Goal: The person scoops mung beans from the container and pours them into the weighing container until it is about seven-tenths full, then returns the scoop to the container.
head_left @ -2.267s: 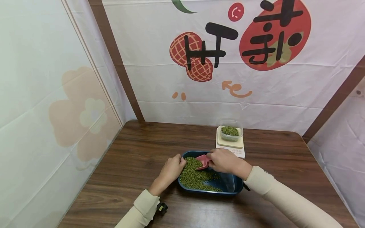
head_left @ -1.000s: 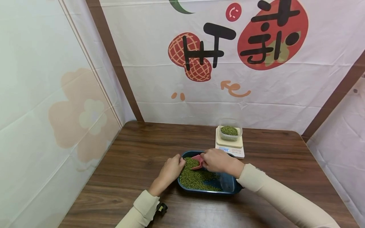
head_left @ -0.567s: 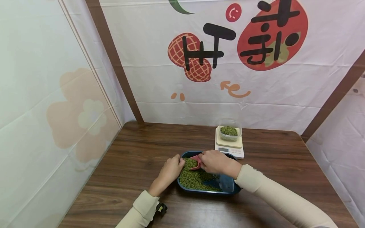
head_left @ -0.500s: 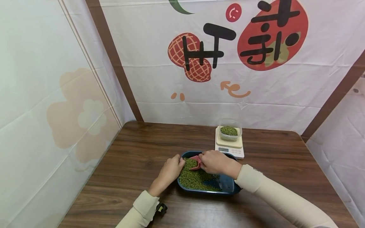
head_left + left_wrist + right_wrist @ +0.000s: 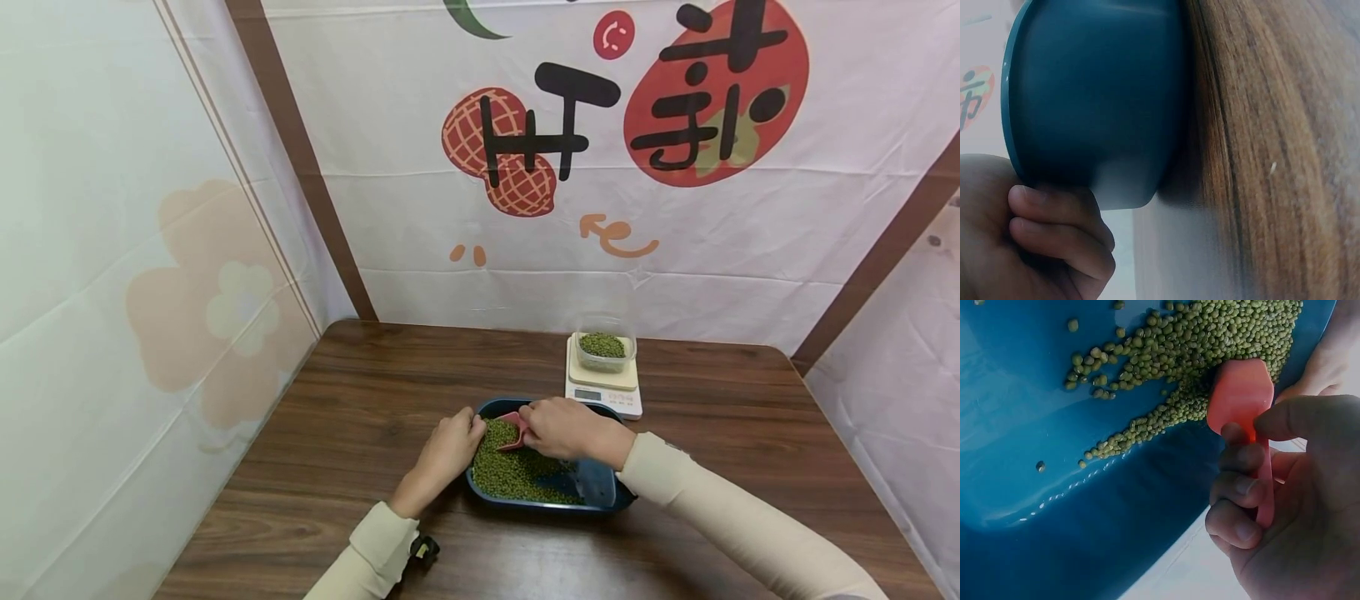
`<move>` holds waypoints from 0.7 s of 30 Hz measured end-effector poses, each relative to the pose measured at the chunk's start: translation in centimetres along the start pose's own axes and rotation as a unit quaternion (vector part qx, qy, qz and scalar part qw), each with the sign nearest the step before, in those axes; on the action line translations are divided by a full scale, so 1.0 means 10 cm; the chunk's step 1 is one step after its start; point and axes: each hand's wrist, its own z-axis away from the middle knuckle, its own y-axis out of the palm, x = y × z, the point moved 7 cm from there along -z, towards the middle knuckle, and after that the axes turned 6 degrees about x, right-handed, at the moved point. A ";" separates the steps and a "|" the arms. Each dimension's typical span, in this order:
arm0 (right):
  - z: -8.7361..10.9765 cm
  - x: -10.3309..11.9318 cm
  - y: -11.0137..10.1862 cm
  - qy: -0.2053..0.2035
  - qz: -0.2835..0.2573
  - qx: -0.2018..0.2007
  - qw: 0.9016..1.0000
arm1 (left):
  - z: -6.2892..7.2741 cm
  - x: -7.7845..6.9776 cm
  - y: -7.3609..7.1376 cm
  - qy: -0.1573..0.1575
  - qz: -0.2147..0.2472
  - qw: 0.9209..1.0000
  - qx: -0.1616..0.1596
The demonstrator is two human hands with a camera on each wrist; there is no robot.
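Observation:
A blue rectangular tray (image 5: 597,483) stands on the table, green mung beans (image 5: 513,477) heaped mostly on its left side. My left hand (image 5: 448,448) grips the tray's left end near the far corner; curled fingers (image 5: 1060,215) show against the outer wall in the left wrist view. My right hand (image 5: 566,429) holds a pink scoop (image 5: 1241,394) by its handle, fingers wrapped round it and thumb along the top. The scoop's mouth faces left and is pushed into the beans, its front edge hidden among them.
Behind the tray, a white kitchen scale (image 5: 628,407) bears a clear plastic box (image 5: 606,364) holding more mung beans. The brown wooden table (image 5: 375,375) ends at a printed cloth wall (image 5: 450,300). A small black device (image 5: 425,550) sits by the left cuff.
My right hand and the scoop have moved left, deeper into the beans, then slowed. The scale's display was lit a second ago and now looks dark. My left hand has kept its place.

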 end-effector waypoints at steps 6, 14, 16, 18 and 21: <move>-0.01 -0.02 0.03 -0.011 -0.024 0.004 1.000 | 0.01 -0.02 -0.02 0.010 0.008 1.000 0.005; -0.01 -0.04 0.03 -0.018 -0.042 0.009 0.999 | -0.14 0.27 0.17 0.017 0.005 1.000 -0.005; -0.01 -0.05 0.03 -0.015 -0.047 0.010 0.999 | -0.15 0.28 0.18 0.026 0.000 1.000 -0.011; -0.01 -0.05 0.03 -0.014 -0.052 0.013 0.998 | -0.13 0.25 0.15 0.031 0.004 0.999 -0.013; -0.01 -0.06 0.04 -0.012 -0.062 0.018 0.998 | -0.10 0.19 0.11 0.033 0.007 0.999 -0.009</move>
